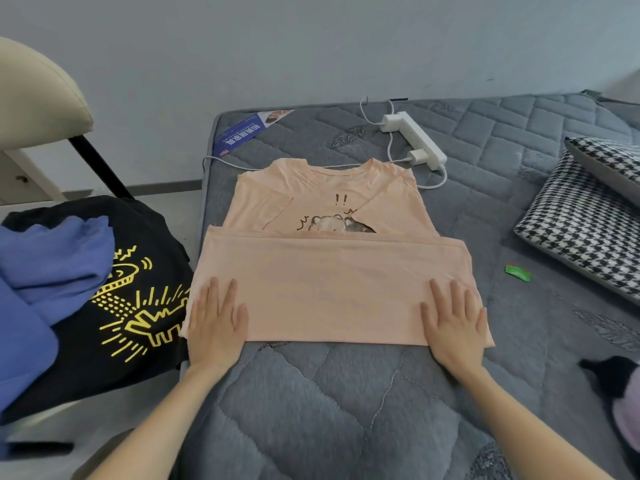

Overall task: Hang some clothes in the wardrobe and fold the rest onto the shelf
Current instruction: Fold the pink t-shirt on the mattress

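Observation:
A peach T-shirt (332,268) with a cartoon print lies on the grey quilted mattress (332,403). Its sleeves are folded inward and its lower half is folded up over the print. My left hand (216,323) presses flat on the fold's near left corner. On the near right corner my right hand (453,323) lies flat, fingers straight. To the left of the mattress sit a black T-shirt with a yellow print (138,306) and a blue garment (45,282) on top of it.
A white power strip (415,140) with cables lies behind the shirt's collar. Houndstooth pillows (585,220) are stacked at the right. A small green wrapper (517,273) lies on the mattress. A beige chair (38,98) stands at the far left. A dark and lilac garment (620,396) sits at the right edge.

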Tool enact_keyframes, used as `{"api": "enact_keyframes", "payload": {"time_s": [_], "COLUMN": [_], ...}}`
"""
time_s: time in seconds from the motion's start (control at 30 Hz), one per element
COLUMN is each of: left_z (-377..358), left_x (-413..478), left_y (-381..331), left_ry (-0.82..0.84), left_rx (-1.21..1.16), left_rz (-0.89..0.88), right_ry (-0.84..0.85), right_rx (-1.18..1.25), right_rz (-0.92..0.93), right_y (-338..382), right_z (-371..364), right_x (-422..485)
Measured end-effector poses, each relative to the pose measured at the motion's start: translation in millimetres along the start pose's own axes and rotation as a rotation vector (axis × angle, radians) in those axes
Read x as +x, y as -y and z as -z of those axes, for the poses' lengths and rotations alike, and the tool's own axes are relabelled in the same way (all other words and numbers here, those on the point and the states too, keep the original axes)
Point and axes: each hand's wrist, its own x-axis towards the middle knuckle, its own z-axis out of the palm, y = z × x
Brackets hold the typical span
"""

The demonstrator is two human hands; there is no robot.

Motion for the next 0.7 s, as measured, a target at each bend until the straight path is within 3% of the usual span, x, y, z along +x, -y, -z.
{"api": "enact_keyframes", "payload": {"time_s": [0.1,0.17,0.27,0.33,0.47,0.63,0.7], "left_z": [4.4,8.0,7.1,5.1,11.7,21.3,22.8], "left_x": [-4.6,-12.2,-28.9,-34.5,-24.8,-16.2,-17.3], "left_y": [-1.7,-4.7,-12.2,-15.7,-14.7,0.0,2.0], "left_ry": [0.052,0.105,0.216,0.253,0.237,0.274,0.258], "left_rx": [0.01,0.004,0.01,0.073,0.217,0.343,0.349], "left_rz": [0.019,-0.083,-0.404,-0.494,-0.512,-0.564,-0.557], "right_ry": [0.034,0.082,0.206,0.269,0.146,-0.038,-0.004], "right_rx": [-0.017,-0.014,-0.051,-0.119,-0.255,-0.253,-0.282], "right_rz": [-0.017,0.05,0.446,0.671,0.839,0.891,0.898], "right_y": [-0.8,2.5,14.1,22.4,29.2,11.0,1.6], "right_z": [4.4,6.1,2.7,1.5,16.3,30.3,26.6], "right_x": [-3.6,-8.0,-26.4,-37.7,-42.2,-38.6,-33.0]}}
